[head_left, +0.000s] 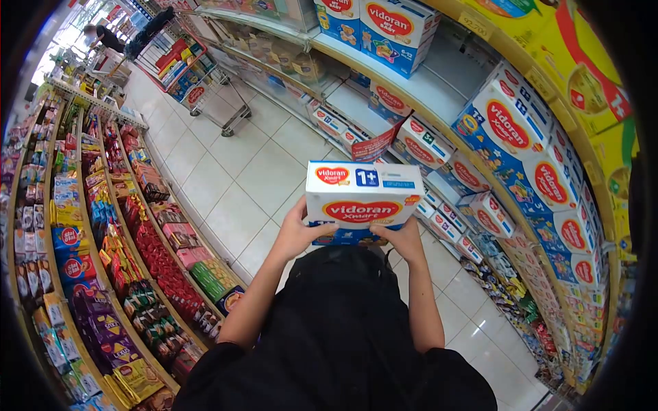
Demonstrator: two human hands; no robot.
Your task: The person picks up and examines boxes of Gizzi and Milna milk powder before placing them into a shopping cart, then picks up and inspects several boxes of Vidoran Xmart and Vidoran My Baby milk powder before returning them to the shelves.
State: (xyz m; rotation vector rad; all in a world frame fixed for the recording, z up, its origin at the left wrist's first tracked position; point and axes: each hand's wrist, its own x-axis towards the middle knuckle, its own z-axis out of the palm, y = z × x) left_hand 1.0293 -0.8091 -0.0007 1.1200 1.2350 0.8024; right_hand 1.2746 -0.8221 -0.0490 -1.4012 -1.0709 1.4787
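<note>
A white and blue Vidoran Xmart 1+ milk powder box [363, 185] is held upright in front of my body, its red heart logos showing on the top and front. My left hand [301, 229] grips the box's lower left side, with the thumb across the front. On the lower right side my right hand [401, 238] presses in the same way, thumb on the front face. The remaining fingers of both hands are mostly hidden behind the box.
On the right, a shelf holds several similar Vidoran boxes [508, 125], with yellow boxes [582, 82] above. Snack shelves [113, 253] line the left side. A loaded shopping cart [199, 82] stands in the tiled aisle [257, 157]. A person [104, 40] is far off at upper left.
</note>
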